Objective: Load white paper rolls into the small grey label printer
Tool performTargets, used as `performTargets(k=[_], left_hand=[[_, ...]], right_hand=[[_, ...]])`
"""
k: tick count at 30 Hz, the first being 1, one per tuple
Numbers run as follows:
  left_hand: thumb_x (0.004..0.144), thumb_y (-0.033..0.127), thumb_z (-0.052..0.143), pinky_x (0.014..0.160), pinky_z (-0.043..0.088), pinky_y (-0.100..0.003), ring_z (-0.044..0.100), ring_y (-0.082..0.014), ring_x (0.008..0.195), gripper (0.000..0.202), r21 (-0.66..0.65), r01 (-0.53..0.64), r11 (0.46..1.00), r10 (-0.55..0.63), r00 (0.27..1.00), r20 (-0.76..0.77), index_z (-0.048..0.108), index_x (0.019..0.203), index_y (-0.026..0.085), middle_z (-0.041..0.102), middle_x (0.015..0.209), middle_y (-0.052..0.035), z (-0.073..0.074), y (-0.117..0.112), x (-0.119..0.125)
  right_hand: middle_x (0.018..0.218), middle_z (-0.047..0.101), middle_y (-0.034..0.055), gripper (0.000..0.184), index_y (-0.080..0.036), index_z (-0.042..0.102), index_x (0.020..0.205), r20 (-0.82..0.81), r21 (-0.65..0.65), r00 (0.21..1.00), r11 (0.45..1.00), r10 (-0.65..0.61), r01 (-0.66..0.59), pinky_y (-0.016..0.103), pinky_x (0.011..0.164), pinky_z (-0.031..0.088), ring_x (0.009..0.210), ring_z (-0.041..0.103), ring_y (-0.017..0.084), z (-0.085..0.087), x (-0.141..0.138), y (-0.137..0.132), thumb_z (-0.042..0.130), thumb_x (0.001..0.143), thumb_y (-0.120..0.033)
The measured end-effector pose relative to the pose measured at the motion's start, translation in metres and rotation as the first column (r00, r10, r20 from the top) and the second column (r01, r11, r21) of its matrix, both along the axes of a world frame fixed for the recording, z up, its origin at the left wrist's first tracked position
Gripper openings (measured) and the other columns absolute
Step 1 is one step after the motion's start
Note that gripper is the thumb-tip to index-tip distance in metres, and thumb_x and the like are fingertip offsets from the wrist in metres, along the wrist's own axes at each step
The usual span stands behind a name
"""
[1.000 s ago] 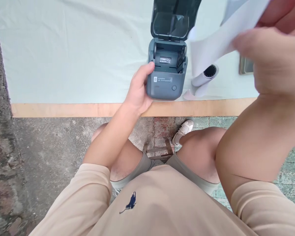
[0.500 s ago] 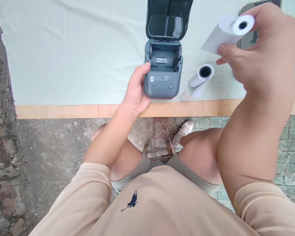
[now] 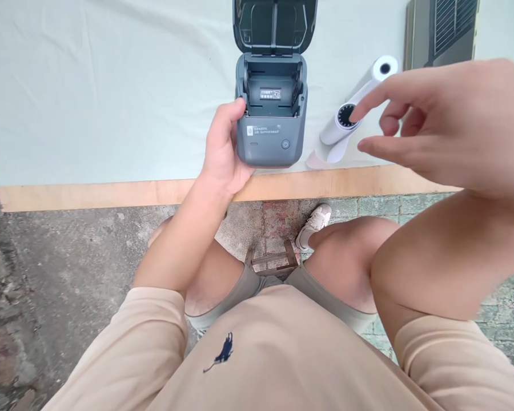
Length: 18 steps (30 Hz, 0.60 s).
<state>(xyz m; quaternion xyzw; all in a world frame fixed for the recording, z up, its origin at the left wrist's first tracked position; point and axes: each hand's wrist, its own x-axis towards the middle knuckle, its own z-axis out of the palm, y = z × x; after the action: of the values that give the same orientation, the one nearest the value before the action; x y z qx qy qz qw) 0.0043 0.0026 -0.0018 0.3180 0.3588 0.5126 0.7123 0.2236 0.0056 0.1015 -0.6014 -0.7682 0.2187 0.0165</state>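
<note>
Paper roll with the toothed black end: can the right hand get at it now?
Likely yes: the right hand looks empty, its fingertips are close by the paper roll, and nothing visible stands between.

The worktop (image 3: 68, 196) bears a pale, lightly creased cloth (image 3: 132, 108), with bare wood along its near edge. Below that edge, grey, stained concrete (image 3: 94, 245) spreads to the left, red bricks (image 3: 281, 218) lie near the middle, green-tinged bricks (image 3: 377, 206) to the right. Rough, patchy stone (image 3: 0, 308) borders its left end. Soft, even light falls over the worktop.
</note>
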Motion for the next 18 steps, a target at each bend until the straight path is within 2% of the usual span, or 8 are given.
performTargets(k=[4,6,8,10,12,14,16,18], left_hand=[[0.076,0.047,0.04,0.076,0.051,-0.027,0.062,-0.0166,0.077,0.038,0.001,-0.008,1.0,0.008,1.0,0.01,0.058,0.098,0.023,0.065,0.072,-0.0013,0.0,-0.001,-0.001],[0.076,0.046,0.04,0.077,0.051,-0.026,0.062,-0.016,0.079,0.038,0.007,-0.007,1.0,0.007,1.0,0.02,0.058,0.099,0.022,0.065,0.072,-0.0013,0.002,-0.001,-0.001],[0.077,0.044,0.039,0.08,0.051,-0.025,0.062,-0.0153,0.083,0.037,0.014,-0.012,1.0,0.011,0.999,0.031,0.059,0.097,0.02,0.065,0.076,-0.0015,0.004,-0.002,0.001],[0.078,0.042,0.039,0.082,0.05,-0.024,0.062,-0.0151,0.087,0.036,0.009,-0.021,1.0,0.021,0.999,0.043,0.06,0.095,0.019,0.066,0.083,-0.0014,0.006,-0.002,0.003],[0.078,0.043,0.038,0.081,0.05,-0.025,0.061,-0.0153,0.089,0.035,-0.001,-0.043,0.999,0.043,0.998,0.044,0.06,0.092,0.02,0.065,0.087,-0.0006,0.007,-0.002,0.004],[0.077,0.044,0.039,0.077,0.051,-0.025,0.062,-0.0156,0.088,0.034,-0.018,-0.059,0.998,0.059,0.998,0.022,0.06,0.09,0.021,0.066,0.083,-0.0002,0.005,-0.002,0.004],[0.075,0.046,0.041,0.074,0.051,-0.026,0.062,-0.0164,0.085,0.034,-0.038,-0.058,0.998,0.058,0.998,-0.005,0.059,0.09,0.021,0.065,0.077,-0.0007,0.003,-0.002,0.003],[0.074,0.047,0.044,0.072,0.049,-0.027,0.061,-0.0168,0.083,0.033,-0.056,-0.044,0.997,0.043,0.999,-0.008,0.059,0.088,0.022,0.064,0.074,-0.001,0.001,-0.002,0.003]], right_hand=[[0.071,0.053,-0.0049,0.022,-0.038,0.055,0.088,0.225,-0.021,0.974,0.999,0.031,-0.027,0.023,0.053,0.028,0.051,0.032,0.002,-0.015,-0.018,0.013,0.053,0.068,-0.029],[0.073,0.052,-0.0027,0.02,-0.036,0.056,0.089,0.271,0.005,0.962,0.999,0.035,-0.037,0.024,0.055,0.029,0.055,0.034,0.003,-0.019,-0.02,0.015,0.051,0.07,-0.033],[0.078,0.05,0.0001,0.02,-0.033,0.056,0.09,0.261,0.054,0.964,0.996,0.05,-0.066,0.026,0.061,0.03,0.063,0.038,0.005,-0.015,-0.021,0.011,0.049,0.072,-0.037],[0.087,0.047,0.0019,0.022,-0.03,0.055,0.091,0.163,0.133,0.984,0.986,0.076,-0.099,0.027,0.068,0.033,0.077,0.044,0.009,-0.003,-0.022,0.003,0.046,0.074,-0.038],[0.094,0.045,0.0018,0.021,-0.027,0.052,0.09,-0.025,0.191,0.991,0.973,0.134,-0.127,0.028,0.073,0.035,0.089,0.045,0.012,0.01,-0.026,-0.006,0.039,0.077,-0.036],[0.095,0.046,-0.0002,0.016,-0.026,0.047,0.087,-0.226,0.186,0.953,0.969,0.202,-0.161,0.028,0.074,0.037,0.091,0.047,0.012,0.017,-0.032,-0.013,0.035,0.078,-0.034],[0.096,0.044,-0.0024,0.013,-0.026,0.041,0.088,-0.393,0.178,0.889,0.968,0.236,-0.178,0.025,0.07,0.041,0.087,0.049,0.009,0.015,-0.041,-0.014,0.039,0.077,-0.031],[0.103,0.04,-0.0028,0.025,-0.026,0.036,0.095,-0.508,0.172,0.829,0.97,0.235,-0.169,0.021,0.063,0.042,0.08,0.05,0.006,0.006,-0.05,-0.011,0.046,0.072,-0.028]])
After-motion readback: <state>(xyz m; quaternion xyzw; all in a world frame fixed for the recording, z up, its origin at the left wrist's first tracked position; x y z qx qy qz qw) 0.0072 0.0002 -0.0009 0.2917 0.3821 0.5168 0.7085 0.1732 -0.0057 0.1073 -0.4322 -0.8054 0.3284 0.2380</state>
